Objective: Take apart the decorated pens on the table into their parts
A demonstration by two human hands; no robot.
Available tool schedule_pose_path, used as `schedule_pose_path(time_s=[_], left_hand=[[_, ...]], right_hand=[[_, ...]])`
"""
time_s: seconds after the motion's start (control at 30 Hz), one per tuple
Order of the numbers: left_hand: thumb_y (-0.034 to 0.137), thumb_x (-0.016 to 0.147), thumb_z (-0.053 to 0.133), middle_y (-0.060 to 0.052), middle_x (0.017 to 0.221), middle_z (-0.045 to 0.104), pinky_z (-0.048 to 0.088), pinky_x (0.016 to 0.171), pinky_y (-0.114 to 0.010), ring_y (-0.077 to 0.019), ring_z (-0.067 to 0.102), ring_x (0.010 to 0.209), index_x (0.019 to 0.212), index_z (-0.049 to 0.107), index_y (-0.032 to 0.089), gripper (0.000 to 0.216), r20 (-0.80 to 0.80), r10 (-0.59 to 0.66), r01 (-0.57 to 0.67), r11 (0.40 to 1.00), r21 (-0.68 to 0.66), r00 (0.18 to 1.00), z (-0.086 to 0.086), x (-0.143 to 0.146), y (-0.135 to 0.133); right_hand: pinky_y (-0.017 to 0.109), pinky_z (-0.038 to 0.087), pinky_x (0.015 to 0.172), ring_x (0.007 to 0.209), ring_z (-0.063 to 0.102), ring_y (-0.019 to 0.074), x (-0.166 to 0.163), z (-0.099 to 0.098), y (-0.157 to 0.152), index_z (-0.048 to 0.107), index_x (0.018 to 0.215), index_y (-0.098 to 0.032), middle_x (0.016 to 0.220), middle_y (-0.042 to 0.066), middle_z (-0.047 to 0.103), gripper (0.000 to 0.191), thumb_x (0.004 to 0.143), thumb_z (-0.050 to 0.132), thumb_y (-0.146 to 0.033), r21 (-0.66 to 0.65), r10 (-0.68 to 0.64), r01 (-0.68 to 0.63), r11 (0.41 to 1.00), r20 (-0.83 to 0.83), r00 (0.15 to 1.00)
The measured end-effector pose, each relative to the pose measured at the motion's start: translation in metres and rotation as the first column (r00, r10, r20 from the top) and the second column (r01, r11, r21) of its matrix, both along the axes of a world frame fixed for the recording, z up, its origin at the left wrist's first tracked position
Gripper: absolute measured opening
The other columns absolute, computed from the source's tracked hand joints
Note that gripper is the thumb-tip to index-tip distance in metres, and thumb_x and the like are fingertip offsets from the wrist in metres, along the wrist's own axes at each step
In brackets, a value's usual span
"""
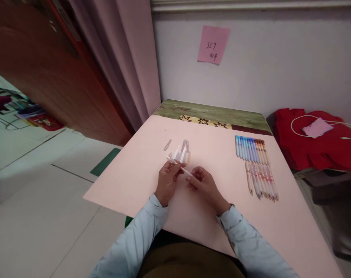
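Both my hands meet over the pink sheet point(129, 181) that covers the table. My left hand point(167, 180) is closed in a pinch on one end of a thin clear pen part point(181, 167). My right hand point(203, 184) is closed on the other end of the same part. Just beyond my fingers lies a small heap of clear pen pieces point(181, 150), with one loose clear piece point(167, 144) to its left.
Two rows of pens lie at the right: blue and orange ones point(250, 148) at the back, white ones point(261, 180) nearer. A red cloth with a white cable point(305, 135) sits off the table's right. A curtain and a wooden door stand at the left.
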State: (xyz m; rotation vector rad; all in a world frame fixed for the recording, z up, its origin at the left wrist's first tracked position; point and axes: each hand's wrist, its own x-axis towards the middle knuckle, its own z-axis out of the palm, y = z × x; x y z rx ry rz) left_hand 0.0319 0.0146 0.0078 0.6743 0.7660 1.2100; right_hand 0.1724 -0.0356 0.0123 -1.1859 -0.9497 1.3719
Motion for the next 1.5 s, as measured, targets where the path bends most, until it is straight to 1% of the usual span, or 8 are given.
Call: schedule_pose_path(time_s=[0.27,0.63,0.8,0.97,1.1,1.27,1.4,1.5], left_hand=[[0.029,0.074,0.079,-0.003,0.086,0.071,0.049,0.07,-0.026,-0.0108,0.061,0.07,0.086,0.063,0.016,0.023,-0.026,0.007,-0.006,1.0,0.031,1.0,0.0011,0.0005,-0.0002],[0.026,0.073,0.08,-0.004,0.09,0.073,0.049,0.072,-0.023,-0.009,0.061,0.071,0.087,0.062,0.016,0.024,0.003,0.042,-0.043,0.999,0.006,0.999,-0.0026,0.001,0.0011],[0.026,0.074,0.079,-0.004,0.088,0.073,0.049,0.072,-0.023,-0.0088,0.061,0.07,0.086,0.063,0.016,0.023,-0.013,0.035,-0.034,0.999,0.022,0.999,-0.0022,0.001,0.0002],[0.025,0.075,0.079,-0.004,0.089,0.073,0.049,0.072,-0.023,-0.0089,0.062,0.071,0.088,0.063,0.016,0.023,0.012,0.045,-0.045,0.999,0.01,0.999,-0.0033,0.0009,0.0007],[0.025,0.074,0.079,-0.004,0.088,0.073,0.049,0.072,-0.023,-0.0089,0.061,0.07,0.088,0.063,0.015,0.023,0.003,0.047,-0.047,0.999,0.017,0.999,-0.003,0.0013,0.0004],[0.023,0.075,0.078,-0.005,0.089,0.073,0.049,0.071,-0.022,-0.009,0.061,0.071,0.087,0.063,0.015,0.021,0.013,0.049,-0.049,0.999,0.009,0.999,-0.003,0.0015,0.0],[0.023,0.074,0.079,-0.004,0.088,0.073,0.049,0.07,-0.022,-0.0088,0.06,0.069,0.087,0.063,0.015,0.021,0.001,0.043,-0.043,0.999,0.016,0.999,-0.0034,0.0013,0.0004],[0.023,0.075,0.078,-0.004,0.088,0.072,0.049,0.07,-0.023,-0.0089,0.06,0.069,0.087,0.062,0.015,0.022,0.011,0.049,-0.049,0.999,0.005,0.999,-0.0031,0.0016,0.0006]], right_hand=[[0.022,0.036,0.037,0.039,0.046,0.0094,0.0011,0.0039,-0.0025,0.062,0.071,-0.016,0.052,-0.002,0.054,0.053,0.087,0.052,-0.066,-0.067,0.049,-0.048,0.997,0.019,0.999],[0.024,0.048,0.052,0.055,0.057,0.0113,0.0011,-0.0011,-0.001,0.056,0.087,-0.021,0.065,-0.005,0.06,0.041,0.068,0.081,-0.048,0.087,-0.076,0.078,0.993,-0.035,0.997],[0.024,0.041,0.043,0.045,0.053,0.0115,0.0006,-0.002,-0.0029,0.061,0.075,-0.015,0.059,0.003,0.061,0.055,0.088,0.048,-0.068,-0.062,-0.042,0.041,0.997,-0.008,0.999],[0.023,0.046,0.05,0.054,0.055,0.0109,0.0009,-0.0005,-0.0027,0.06,0.09,-0.018,0.068,-0.002,0.062,0.047,0.07,0.078,-0.057,0.062,-0.075,0.075,0.995,0.009,0.997],[0.024,0.043,0.047,0.049,0.053,0.0112,0.0009,-0.0003,-0.0026,0.062,0.076,-0.015,0.06,0.002,0.059,0.054,0.086,0.052,-0.068,-0.036,-0.036,0.037,0.999,0.014,0.999],[0.024,0.044,0.051,0.052,0.053,0.0108,0.0004,-0.0009,-0.0021,0.061,0.088,-0.019,0.064,-0.003,0.059,0.045,0.072,0.075,-0.059,0.062,-0.079,0.077,0.995,0.033,0.996],[0.025,0.042,0.048,0.05,0.053,0.0114,0.0,-0.0014,-0.0015,0.062,0.074,-0.016,0.06,0.002,0.059,0.056,0.086,0.051,-0.069,-0.026,-0.041,0.042,0.999,0.023,0.999],[0.024,0.044,0.051,0.053,0.055,0.011,0.0003,-0.0013,-0.0014,0.063,0.088,-0.018,0.067,-0.001,0.061,0.047,0.076,0.07,-0.062,0.047,-0.076,0.075,0.996,0.02,0.997]])
